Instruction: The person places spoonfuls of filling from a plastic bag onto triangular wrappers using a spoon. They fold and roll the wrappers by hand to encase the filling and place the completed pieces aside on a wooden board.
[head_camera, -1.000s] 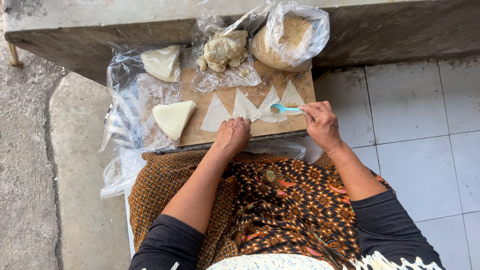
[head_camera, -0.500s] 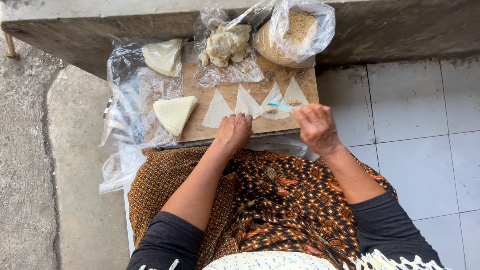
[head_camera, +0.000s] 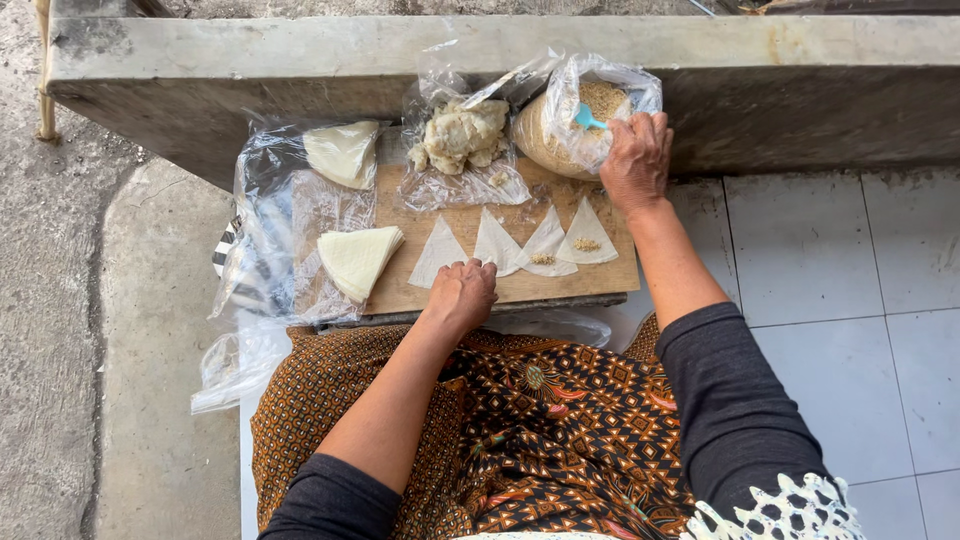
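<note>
Landmark: wooden board (head_camera: 610, 280), laid across the lap.

1. Concrete ledge (head_camera: 300, 60). Runs along the far side of the board; grey, bare.
2. Patterned cloth (head_camera: 540, 420). Spread over the lap at the near side of the board.
3. Clear plastic sheets (head_camera: 265, 200). Bunched at the left end of the board, trailing off its near-left corner.
4. Bag of crumbs (head_camera: 575, 120). At the far right edge of the board, leaning on the ledge, mouth open.
5. Dough lump (head_camera: 460, 135). On plastic at the far middle of the board.
6. Wrapper stacks, two. One (head_camera: 345, 150) at the far left corner, one (head_camera: 358, 258) at the left end.
7. Four wrappers (head_camera: 500, 242). Laid in a row on the board's middle; the two right ones are each seen with a small heap of filling, the two left ones bare.
8. Right hand (head_camera: 638, 160). A second ago it was held over the row; now it has been moved to the bag, closed on the spoon.
9. Left hand (head_camera: 462, 292). Kept at the near edge of the board, loosely curled, nothing held.
10. Blue spoon (head_camera: 588, 118). Bowl now dipped into the bag mouth; a refill for the bare wrappers is judged to be in hand.
</note>
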